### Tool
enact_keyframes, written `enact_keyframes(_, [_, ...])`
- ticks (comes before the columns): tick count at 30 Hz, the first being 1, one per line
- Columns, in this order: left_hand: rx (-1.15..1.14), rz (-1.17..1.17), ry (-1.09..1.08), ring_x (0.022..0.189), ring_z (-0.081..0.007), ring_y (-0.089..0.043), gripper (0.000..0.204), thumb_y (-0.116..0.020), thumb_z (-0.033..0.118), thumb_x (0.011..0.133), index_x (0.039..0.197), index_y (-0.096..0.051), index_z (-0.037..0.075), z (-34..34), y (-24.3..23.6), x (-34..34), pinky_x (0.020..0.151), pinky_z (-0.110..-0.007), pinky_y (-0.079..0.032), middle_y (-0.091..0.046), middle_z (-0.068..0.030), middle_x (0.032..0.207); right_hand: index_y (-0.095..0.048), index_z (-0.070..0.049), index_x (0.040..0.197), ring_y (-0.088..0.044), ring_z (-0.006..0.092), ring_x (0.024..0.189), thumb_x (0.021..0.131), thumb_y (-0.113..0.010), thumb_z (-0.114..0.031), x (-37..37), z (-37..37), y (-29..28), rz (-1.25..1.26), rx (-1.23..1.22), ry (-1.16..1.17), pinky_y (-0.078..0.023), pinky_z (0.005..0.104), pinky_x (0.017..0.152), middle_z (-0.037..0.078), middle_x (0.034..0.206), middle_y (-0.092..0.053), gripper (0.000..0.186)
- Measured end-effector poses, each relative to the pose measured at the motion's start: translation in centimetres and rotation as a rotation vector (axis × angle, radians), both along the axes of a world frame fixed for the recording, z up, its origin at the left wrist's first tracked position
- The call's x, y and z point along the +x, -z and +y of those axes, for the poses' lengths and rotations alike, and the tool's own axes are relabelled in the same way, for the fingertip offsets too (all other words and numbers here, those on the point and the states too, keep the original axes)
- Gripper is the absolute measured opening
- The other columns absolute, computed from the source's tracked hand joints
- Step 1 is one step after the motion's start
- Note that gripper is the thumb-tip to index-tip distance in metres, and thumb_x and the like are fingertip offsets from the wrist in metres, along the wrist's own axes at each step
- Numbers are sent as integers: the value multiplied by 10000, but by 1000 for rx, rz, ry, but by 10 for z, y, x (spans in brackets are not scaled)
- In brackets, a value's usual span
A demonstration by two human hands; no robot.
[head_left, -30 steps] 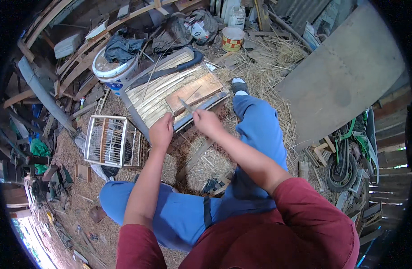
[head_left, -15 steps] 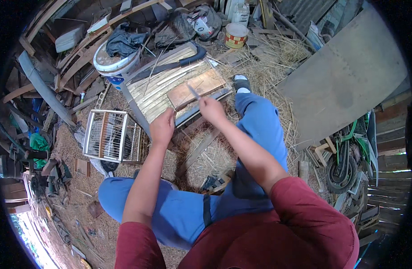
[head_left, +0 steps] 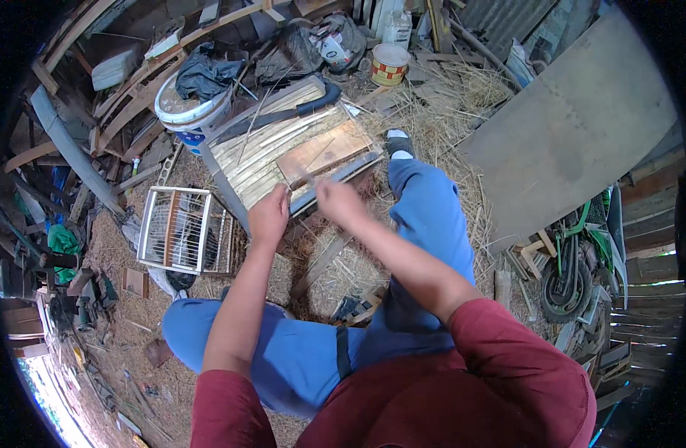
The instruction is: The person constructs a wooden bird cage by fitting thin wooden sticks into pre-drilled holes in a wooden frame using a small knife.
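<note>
A small knife (head_left: pixel 305 175), its blade smeared by motion, juts from my closed right hand (head_left: pixel 337 201) over the near edge of a reddish-brown wooden block (head_left: pixel 324 153). Just left of it, my left hand (head_left: pixel 268 214) is closed in a pinch by the block's near left corner; whatever thin thing it grips is too small to make out. The block lies on a low box-like bench with a pale slatted top (head_left: pixel 255 166). Across the far part of that top rests a machete (head_left: pixel 272 118) with a black, hooked handle.
A wire cage (head_left: pixel 180 230) with a white frame stands left of the bench. Behind it is a white bucket (head_left: pixel 190 116) topped with black plastic. A red-and-yellow tub (head_left: pixel 389 66) sits farther back. A large flat sheet (head_left: pixel 574 127) leans at right, above a wheel (head_left: pixel 569 290).
My right hand has shifted left and slightly down with the knife, closer to my left hand. The left hand stays nearly in place.
</note>
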State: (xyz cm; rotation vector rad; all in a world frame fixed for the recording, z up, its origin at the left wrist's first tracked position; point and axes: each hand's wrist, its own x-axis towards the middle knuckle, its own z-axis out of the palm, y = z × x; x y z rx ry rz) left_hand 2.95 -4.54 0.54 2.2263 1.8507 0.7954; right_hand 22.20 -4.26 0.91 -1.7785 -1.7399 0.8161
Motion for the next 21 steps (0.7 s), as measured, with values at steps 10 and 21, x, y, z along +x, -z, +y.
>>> enact_keyframes(10, [-9,20,21,753,-399,-703,144,-604,298,1015,1041,-630,158,2,1,2,652,-527,-534,-715,-158,806,-742,-80,1033,-697,465,911,1031,-495,-359,28,29,17,-25,99,93,-557,561,844,239,979,-729,373])
enact_keyframes(21, [26,-4,35,778,-382,-704,107,-642,255,990,1036,-649,158,1,-4,5,654,-502,-533,-712,-152,829,-735,-77,1009,-699,464,920,1010,-517,-320,34,34,14,14,79,203,-557,551,855,240,996,-727,327])
